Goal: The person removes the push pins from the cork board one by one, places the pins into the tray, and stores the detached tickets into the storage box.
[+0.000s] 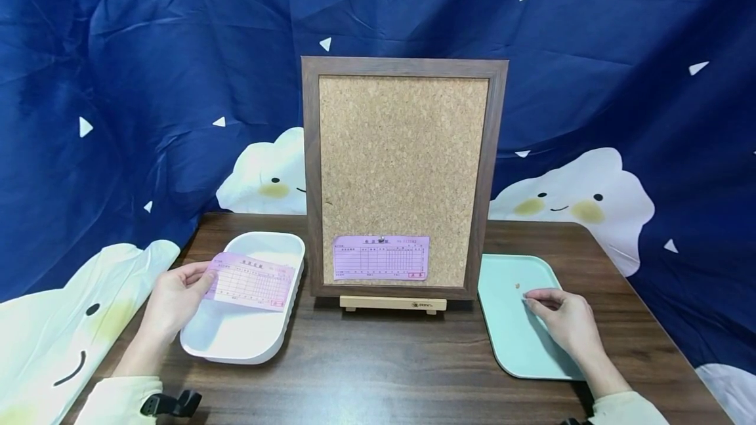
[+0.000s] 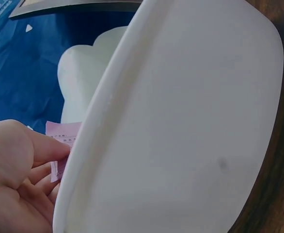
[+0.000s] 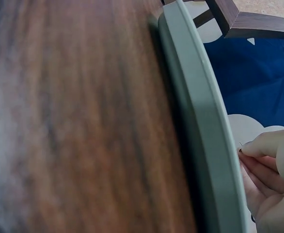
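My left hand [image 1: 176, 297] pinches a pale purple printed form [image 1: 251, 282] by its left edge, between thumb and fingers. The form is over a white plastic basin [image 1: 233, 353]; in the left wrist view the basin wall [image 2: 181, 121] hides most of the paper. At the right, my right hand [image 1: 564, 320] is over a mint-green tray [image 1: 514, 346], thumb and forefinger pinching a tiny pin [image 3: 240, 148], mostly hidden by the fingertips. Another small brownish piece [image 1: 517, 286] lies on the tray. A similar purple form [image 1: 380, 260] hangs low on the cork board [image 1: 401, 162], fastened at its top.
The wood-framed board stands upright on a small wooden easel base [image 1: 392, 304] mid-table, between basin and tray. Behind the dark wooden table [image 1: 378, 372] hangs a blue curtain [image 1: 401, 12] with clouds and white triangles. A black strap [image 1: 171, 404] is by the left sleeve.
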A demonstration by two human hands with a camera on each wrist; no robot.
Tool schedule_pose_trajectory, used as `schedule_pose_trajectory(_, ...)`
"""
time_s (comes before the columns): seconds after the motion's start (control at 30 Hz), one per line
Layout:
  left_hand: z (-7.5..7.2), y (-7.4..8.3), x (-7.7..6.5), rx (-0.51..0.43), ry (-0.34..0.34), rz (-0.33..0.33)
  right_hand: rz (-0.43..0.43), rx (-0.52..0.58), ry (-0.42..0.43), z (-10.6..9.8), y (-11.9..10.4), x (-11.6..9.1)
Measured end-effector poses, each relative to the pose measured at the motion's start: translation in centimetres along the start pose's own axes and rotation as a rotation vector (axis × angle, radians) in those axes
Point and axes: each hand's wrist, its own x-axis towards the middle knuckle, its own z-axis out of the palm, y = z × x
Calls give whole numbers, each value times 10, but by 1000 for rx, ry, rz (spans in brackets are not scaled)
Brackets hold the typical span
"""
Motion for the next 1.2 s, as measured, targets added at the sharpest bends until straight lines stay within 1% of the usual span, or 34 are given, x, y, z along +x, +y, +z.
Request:
schedule_pose_trajectory(0.2,1,-3,2,9,-10,15,12,-7,-45,1,3,1)
schedule_pose_trajectory(0.43,1,-5,3,22,-27,15,8,-24,-47,2,5,2)
schedule_pose_trajectory(0.63,1,-6,1,22,-27,51,-7,-33,-32,3,6,2)
schedule_pose_trajectory(0.87,0,-6,-1,13,-10,95,8,-55,-38,3,6,3)
schedule_pose_trajectory(1.03,0,-5,-1,-8,-16,91,7,-62,-37,4,6,3)
schedule_pose_trajectory(1.2,1,-5,0,-86,-51,62,10,-68,-31,4,6,3)
